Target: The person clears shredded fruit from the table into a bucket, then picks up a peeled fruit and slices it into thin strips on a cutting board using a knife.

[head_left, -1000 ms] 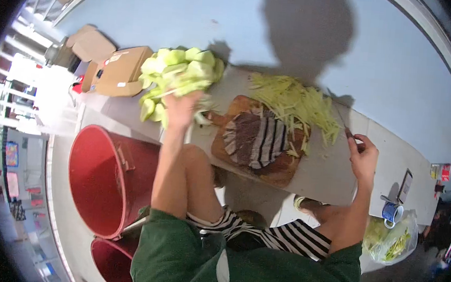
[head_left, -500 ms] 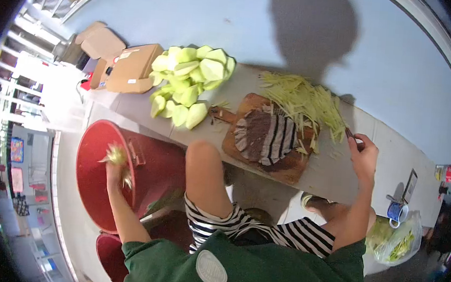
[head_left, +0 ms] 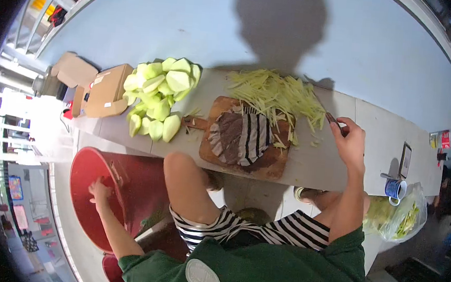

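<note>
Inside the mouth of the red bin [head_left: 74,211], my left hand [head_left: 100,190] is empty with its fingers spread. My right hand [head_left: 351,143] is closed around the brown handle of a knife [head_left: 331,118], at the right edge of a pile of pale green shreds [head_left: 277,92]. The blade is hard to make out. Left of that hand lies a wooden cutting board [head_left: 211,153], with a folded black-and-white striped cloth [head_left: 255,138] and a brown patch on it. A heap of peeled green fruit pieces [head_left: 157,96] sits farther left.
An open cardboard box [head_left: 107,92] stands at the bench's left end. Toward the right are a phone [head_left: 405,160], a blue mug [head_left: 394,190] and a plastic bag of green pieces [head_left: 407,221]. A second red container [head_left: 112,270] stands below the bin.
My left hand has let go of the pale green fruit scrap over the bin, and its fingers have opened. The view has shifted, while my right hand still holds the knife beside the shreds.
</note>
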Available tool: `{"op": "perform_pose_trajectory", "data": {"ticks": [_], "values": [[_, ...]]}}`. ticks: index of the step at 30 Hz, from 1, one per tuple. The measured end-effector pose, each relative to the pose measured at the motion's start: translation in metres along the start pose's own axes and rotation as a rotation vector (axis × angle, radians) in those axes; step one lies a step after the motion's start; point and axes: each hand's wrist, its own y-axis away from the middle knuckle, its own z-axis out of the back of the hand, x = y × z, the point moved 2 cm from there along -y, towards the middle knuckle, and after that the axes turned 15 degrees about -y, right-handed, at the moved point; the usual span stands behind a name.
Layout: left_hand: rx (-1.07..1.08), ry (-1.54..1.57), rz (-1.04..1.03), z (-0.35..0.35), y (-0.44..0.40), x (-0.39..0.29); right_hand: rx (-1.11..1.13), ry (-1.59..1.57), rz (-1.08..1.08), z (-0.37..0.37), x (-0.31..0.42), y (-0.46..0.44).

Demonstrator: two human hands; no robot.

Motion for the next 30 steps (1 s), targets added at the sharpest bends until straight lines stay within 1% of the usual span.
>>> {"op": "perform_pose_trajectory", "data": {"ticks": [1,2,4,5,6,7,8,9,10,11,12,14,15,17,18,20,21,23,24,26,27,28,30], "values": [[-0.105,0.344,0.197,0.071,0.07,-0.011,-0.01,0.006,-0.01,0.001,-0.002,-0.001],[-0.104,0.34,0.184,0.08,0.07,-0.012,-0.012,-0.009,0.017,0.0,-0.004,-0.002],[-0.78,0.589,-0.071,0.1,0.072,-0.015,-0.013,-0.021,0.049,-0.001,-0.005,-0.002],[-0.749,0.767,-0.148,0.13,0.093,-0.029,-0.008,0.007,0.037,-0.002,-0.005,-0.002],[-0.715,0.947,-0.222,0.167,0.126,-0.06,-0.003,0.033,0.029,-0.003,-0.005,-0.003],[-0.793,1.057,-0.384,0.19,0.154,-0.092,-0.004,0.034,0.033,-0.004,-0.004,-0.004],[-0.568,1.284,-0.515,0.209,0.184,-0.125,0.002,0.02,0.028,-0.005,-0.005,-0.003],[-0.653,1.117,-0.71,0.215,0.2,-0.156,0.006,0.006,0.023,-0.006,-0.006,-0.002],[-0.174,1.295,-0.714,0.217,0.221,-0.198,0.004,0.008,0.024,-0.007,-0.007,-0.002],[-0.388,1.213,-0.942,0.222,0.245,-0.234,-0.003,0.006,0.031,-0.009,-0.009,-0.002],[-0.541,0.972,-1.084,0.212,0.244,-0.278,-0.008,0.008,0.04,-0.007,-0.01,-0.001],[-0.392,0.665,-0.922,0.236,0.28,-0.307,-0.002,0.018,0.039,-0.006,-0.008,-0.002],[-0.392,0.664,-0.926,0.235,0.288,-0.321,0.005,0.019,0.03,-0.006,-0.008,-0.002],[-0.301,0.58,-0.624,0.227,0.287,-0.348,0.0,0.016,0.035,-0.005,-0.01,-0.003],[-0.302,0.581,-0.623,0.228,0.287,-0.353,-0.002,0.013,0.033,-0.005,-0.011,-0.004],[-0.281,0.61,-0.517,0.226,0.285,-0.359,-0.01,0.014,0.046,-0.003,-0.01,-0.005],[-0.283,0.602,-0.52,0.221,0.28,-0.364,-0.016,0.017,0.06,-0.002,-0.008,-0.003],[-0.153,0.775,-0.629,0.212,0.258,-0.371,-0.022,0.008,0.039,0.001,-0.001,-0.001],[-0.158,0.772,-0.63,0.216,0.25,-0.367,-0.03,0.006,0.026,0.002,0.001,-0.001],[0.134,1.063,-0.845,0.23,0.245,-0.358,-0.027,0.001,0.041,0.003,-0.002,-0.001],[0.136,1.166,-0.908,0.243,0.25,-0.351,-0.019,-0.002,0.058,0.003,-0.004,-0.001],[0.135,1.166,-0.909,0.247,0.25,-0.351,-0.02,-0.003,0.058,0.003,-0.004,0.0],[-0.007,1.443,-0.993,0.262,0.255,-0.348,-0.014,0.017,0.049,0.001,-0.004,-0.001]]}}
